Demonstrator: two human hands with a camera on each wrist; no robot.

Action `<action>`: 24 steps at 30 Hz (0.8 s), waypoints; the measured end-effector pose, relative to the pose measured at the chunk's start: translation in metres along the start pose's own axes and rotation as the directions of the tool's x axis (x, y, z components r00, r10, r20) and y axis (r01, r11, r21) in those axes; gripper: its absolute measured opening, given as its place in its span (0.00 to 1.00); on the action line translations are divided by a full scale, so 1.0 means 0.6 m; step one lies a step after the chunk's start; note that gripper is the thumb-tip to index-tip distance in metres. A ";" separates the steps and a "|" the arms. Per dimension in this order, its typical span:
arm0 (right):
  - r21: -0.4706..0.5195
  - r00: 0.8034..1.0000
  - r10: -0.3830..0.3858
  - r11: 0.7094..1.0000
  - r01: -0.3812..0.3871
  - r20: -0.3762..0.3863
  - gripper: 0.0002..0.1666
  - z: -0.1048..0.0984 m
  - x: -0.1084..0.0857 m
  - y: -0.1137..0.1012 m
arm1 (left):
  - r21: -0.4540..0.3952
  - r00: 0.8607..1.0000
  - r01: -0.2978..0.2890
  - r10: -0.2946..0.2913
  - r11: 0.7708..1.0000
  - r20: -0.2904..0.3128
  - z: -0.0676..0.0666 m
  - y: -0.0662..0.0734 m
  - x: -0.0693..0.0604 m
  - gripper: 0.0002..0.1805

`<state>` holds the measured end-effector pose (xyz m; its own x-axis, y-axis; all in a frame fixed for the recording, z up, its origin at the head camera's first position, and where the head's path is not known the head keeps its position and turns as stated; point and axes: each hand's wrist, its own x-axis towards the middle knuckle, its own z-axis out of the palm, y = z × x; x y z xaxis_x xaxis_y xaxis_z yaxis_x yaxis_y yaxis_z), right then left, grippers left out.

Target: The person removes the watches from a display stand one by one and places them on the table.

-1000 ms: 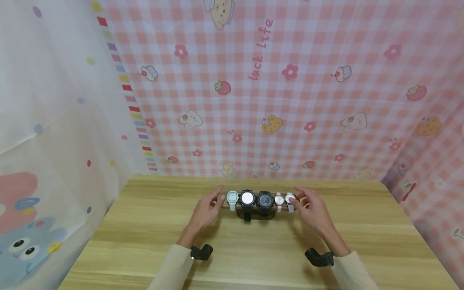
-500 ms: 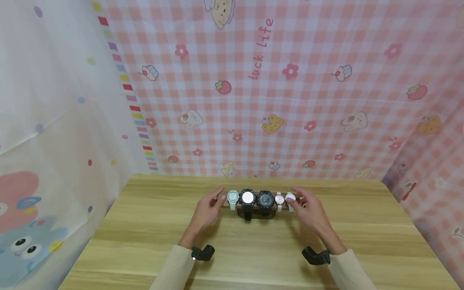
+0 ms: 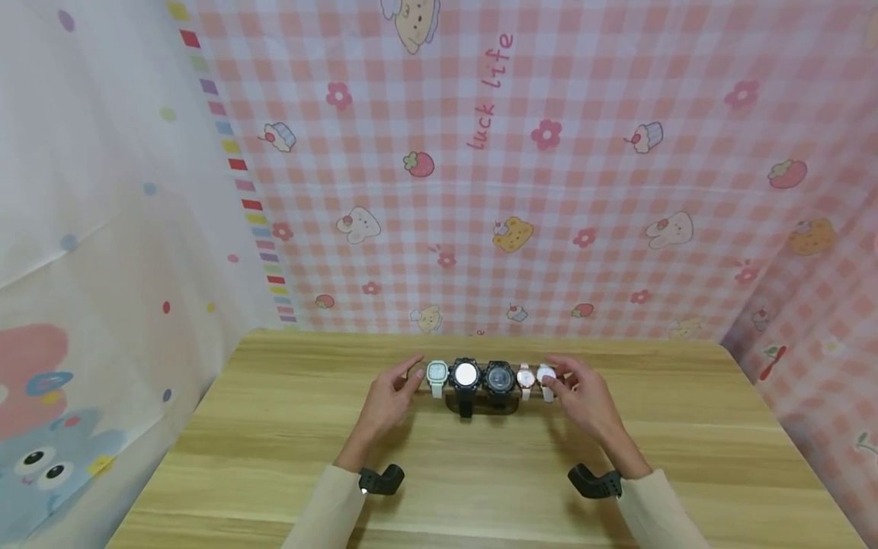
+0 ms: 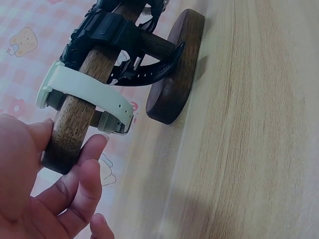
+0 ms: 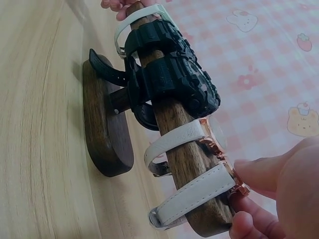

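Note:
A dark wooden watch stand (image 4: 71, 130) holds a row of wristwatches on its crossbar. My left hand (image 3: 386, 402) grips the bar's left end between thumb and fingers, beside a pale mint square watch (image 3: 437, 371). At the opposite end my right hand (image 3: 588, 398) pinches the case of a white-strapped watch (image 5: 197, 193), thumb on one side and a finger on the other. Between them sit a black watch with a bright white face (image 3: 466, 374), a black sports watch (image 3: 499, 377) and a slim rose-gold watch with a white strap (image 5: 177, 139). The buckles are partly hidden beneath the bar.
The stand's oval base (image 5: 107, 129) rests on a light wood-grain table (image 3: 439, 473). Pink checked cloth (image 3: 583, 191) hangs behind the table, and white printed cloth (image 3: 116, 252) hangs at the left. Black camera mounts (image 3: 384, 480) are strapped to both wrists.
My right hand has shifted slightly left, closer around the end watch. My left hand stays at the bar's end, and the row of watches keeps its order.

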<state>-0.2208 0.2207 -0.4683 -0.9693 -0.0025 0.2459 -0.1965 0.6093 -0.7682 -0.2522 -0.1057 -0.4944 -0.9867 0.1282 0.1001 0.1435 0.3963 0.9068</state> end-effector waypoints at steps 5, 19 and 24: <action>0.016 1.000 0.011 1.000 -0.011 0.000 0.19 -0.001 0.000 -0.002 | -0.017 1.000 0.005 -0.005 1.000 0.005 -0.001 -0.001 0.000 0.23; 0.034 0.999 0.034 0.999 -0.035 0.038 0.19 -0.011 0.001 -0.001 | -0.044 1.000 0.006 -0.006 0.999 0.002 0.002 0.007 0.003 0.22; 0.042 0.999 0.031 0.999 -0.033 0.036 0.19 -0.011 0.000 0.001 | -0.050 1.000 0.021 -0.021 0.999 0.004 -0.001 0.006 -0.001 0.21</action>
<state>-0.2200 0.2263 -0.4652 -0.9797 -0.0118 0.2004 -0.1705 0.5754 -0.7999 -0.2514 -0.1048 -0.4911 -0.9892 0.1231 0.0792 0.1183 0.3530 0.9281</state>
